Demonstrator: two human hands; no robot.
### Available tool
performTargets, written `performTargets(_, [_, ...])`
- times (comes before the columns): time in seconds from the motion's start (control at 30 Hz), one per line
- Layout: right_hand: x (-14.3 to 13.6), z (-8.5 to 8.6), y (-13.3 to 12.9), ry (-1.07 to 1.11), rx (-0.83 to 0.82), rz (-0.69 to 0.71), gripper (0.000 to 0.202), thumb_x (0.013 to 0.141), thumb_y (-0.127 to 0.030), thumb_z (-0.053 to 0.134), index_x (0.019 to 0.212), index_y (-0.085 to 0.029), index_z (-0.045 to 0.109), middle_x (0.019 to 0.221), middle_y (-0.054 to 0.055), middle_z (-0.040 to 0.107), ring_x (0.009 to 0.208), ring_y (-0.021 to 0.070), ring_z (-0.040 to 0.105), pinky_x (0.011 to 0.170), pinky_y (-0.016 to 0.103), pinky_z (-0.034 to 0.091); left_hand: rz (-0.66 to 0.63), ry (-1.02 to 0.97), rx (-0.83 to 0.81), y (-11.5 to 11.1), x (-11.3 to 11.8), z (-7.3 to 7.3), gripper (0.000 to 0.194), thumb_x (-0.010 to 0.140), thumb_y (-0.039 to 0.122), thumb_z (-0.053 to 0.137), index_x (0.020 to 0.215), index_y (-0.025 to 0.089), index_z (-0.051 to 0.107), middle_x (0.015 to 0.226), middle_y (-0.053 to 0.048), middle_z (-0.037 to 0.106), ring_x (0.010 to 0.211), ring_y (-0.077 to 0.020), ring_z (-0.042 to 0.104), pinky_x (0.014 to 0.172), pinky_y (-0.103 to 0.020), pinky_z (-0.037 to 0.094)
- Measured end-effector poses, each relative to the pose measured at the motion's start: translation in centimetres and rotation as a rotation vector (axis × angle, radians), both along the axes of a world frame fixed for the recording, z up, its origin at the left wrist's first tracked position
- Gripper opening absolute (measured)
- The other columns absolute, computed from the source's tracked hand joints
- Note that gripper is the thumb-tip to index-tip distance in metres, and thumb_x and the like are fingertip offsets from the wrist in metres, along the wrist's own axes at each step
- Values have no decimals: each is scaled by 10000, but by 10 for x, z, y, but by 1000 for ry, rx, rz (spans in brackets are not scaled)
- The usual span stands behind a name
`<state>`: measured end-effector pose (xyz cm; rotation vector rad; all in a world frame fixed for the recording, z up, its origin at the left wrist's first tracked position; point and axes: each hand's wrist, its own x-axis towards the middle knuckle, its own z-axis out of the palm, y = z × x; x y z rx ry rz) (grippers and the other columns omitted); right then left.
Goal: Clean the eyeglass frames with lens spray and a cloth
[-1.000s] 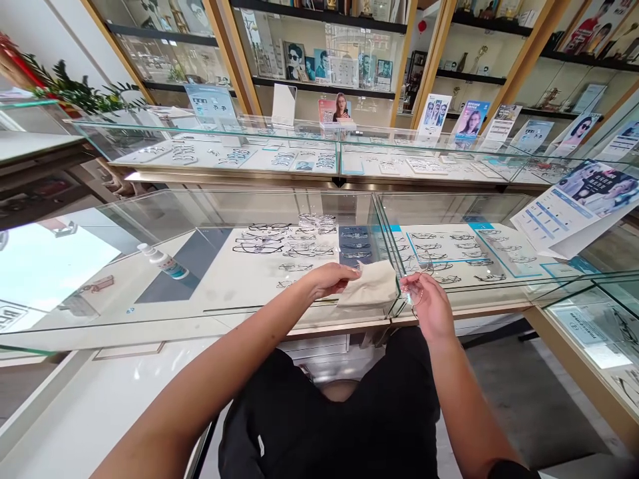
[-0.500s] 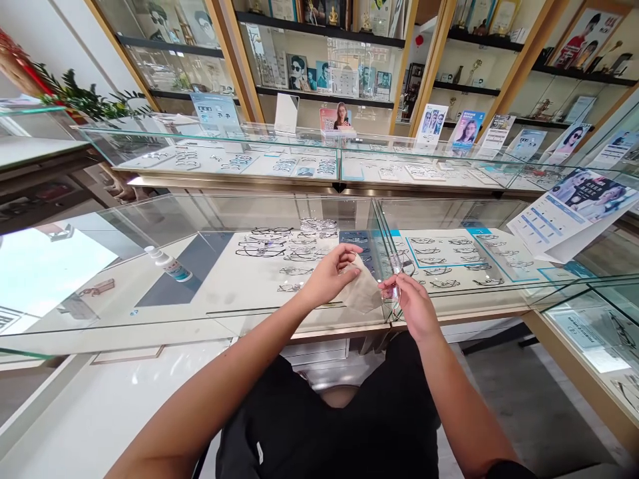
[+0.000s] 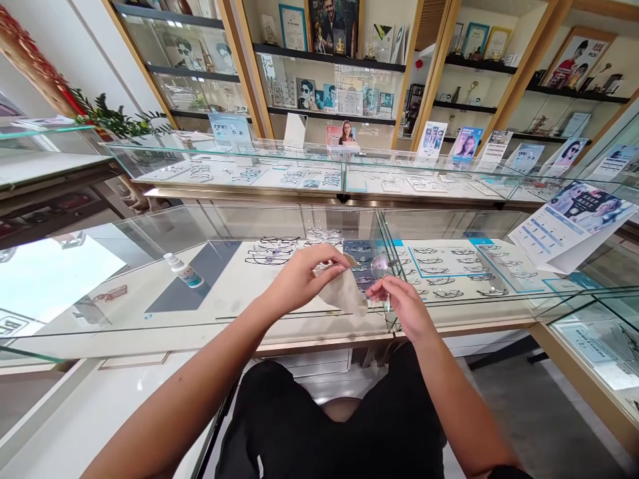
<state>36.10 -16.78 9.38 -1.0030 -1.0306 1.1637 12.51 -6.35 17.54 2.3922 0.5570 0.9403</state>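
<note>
My left hand [image 3: 312,276] pinches a beige cloth [image 3: 344,293], which hangs down from thumb and fingers above the glass counter. Close beside it, my right hand [image 3: 402,303] grips a pair of eyeglasses [image 3: 380,266] with thin frames. One clear lens shows above the right fingertips and part of another below them. The cloth's lower right corner comes near the right fingertips; whether they touch, I cannot tell. On the counter to the left stands a white spray bottle [image 3: 184,271].
Under the glass of the display counter [image 3: 279,322] lie several rows of eyeglasses [image 3: 272,251]. A folded desk calendar [image 3: 572,223] stands at the right. A second glass showcase [image 3: 239,183] runs behind, with shelves beyond it. A small brown object [image 3: 112,293] lies at left.
My left hand has moved left and slightly away with the cloth. The eyeglasses in my right hand have turned, so a lens now faces me. The view has tilted up a little.
</note>
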Motion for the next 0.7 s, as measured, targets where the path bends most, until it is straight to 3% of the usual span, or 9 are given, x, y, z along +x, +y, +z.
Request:
performTargets(0.3, [-21, 4, 3, -108, -32, 293, 322, 1004, -458, 657, 874, -218, 828, 929, 76, 815, 869, 211, 647, 899, 370, 479, -25, 75, -18, 1, -4, -2, 257, 1046, 450, 641, 1005, 281, 830, 1079, -84, 639, 1069, -264, 609, 987, -396, 486])
performTargets(0.57, [-35, 6, -1, -113, -27, 330, 303, 1010, -410, 641, 867, -217, 825, 922, 79, 818, 852, 210, 615, 877, 368, 462, -27, 3, -81, -4, 4, -23, 228, 1058, 389, 611, 1015, 250, 787, 1094, -84, 631, 1091, -258, 603, 1020, -392, 466])
performTargets(0.63, [-37, 4, 0, -98, -16, 313, 308, 1013, -430, 646, 880, -219, 826, 924, 79, 816, 859, 214, 633, 879, 373, 469, 35, -59, -76, -8, 9, -30, 179, 1034, 390, 646, 1062, 247, 751, 1107, -83, 641, 1096, -260, 595, 1010, -387, 458])
performTargets(0.7, [-38, 2, 1, -76, -4, 285, 309, 1012, -448, 655, 891, -221, 826, 932, 76, 813, 872, 217, 657, 888, 376, 478, 227, -154, -66, -15, 14, -37, 205, 957, 414, 747, 1044, 238, 685, 1054, -67, 637, 1015, -251, 579, 929, -364, 451])
